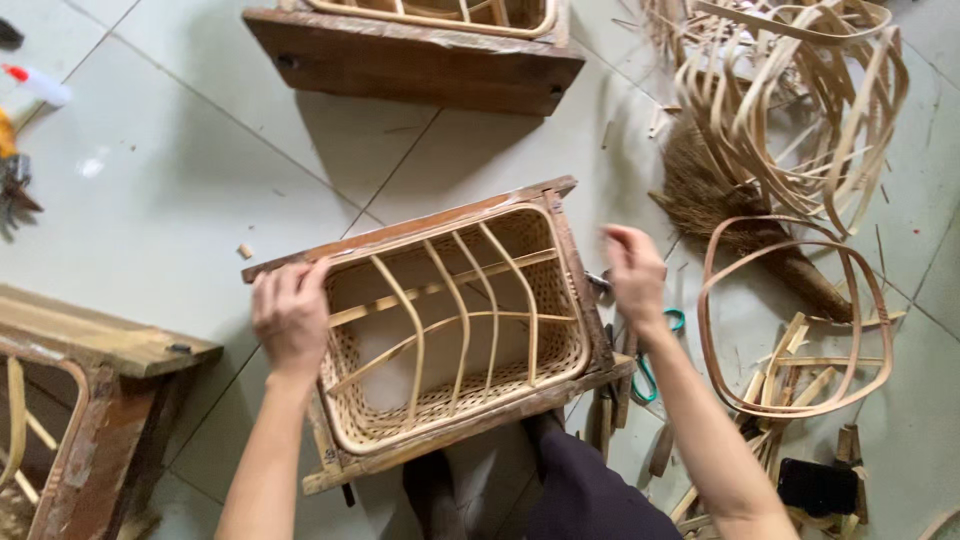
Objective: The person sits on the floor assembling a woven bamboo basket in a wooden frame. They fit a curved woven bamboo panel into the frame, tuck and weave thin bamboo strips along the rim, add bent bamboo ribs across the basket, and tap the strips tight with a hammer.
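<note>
A wooden box mould (566,262) lies on the tiled floor in front of me, with a woven rattan basket (455,320) set inside it, its bare ribs arching over the hollow. My left hand (290,315) grips the mould's left edge with the fingers curled over the rim. At the mould's right side my right hand (634,272) hovers with loosely bent fingers, holding nothing that I can see. My dark-clothed knees show below the mould.
A second wooden mould with a basket (420,55) stands further off, and a third (90,400) sits at the lower left. Rattan hoops (790,110), a loose oval ring (795,315), a brush (720,205), green-handled scissors (650,375) and wood offcuts lie on the right.
</note>
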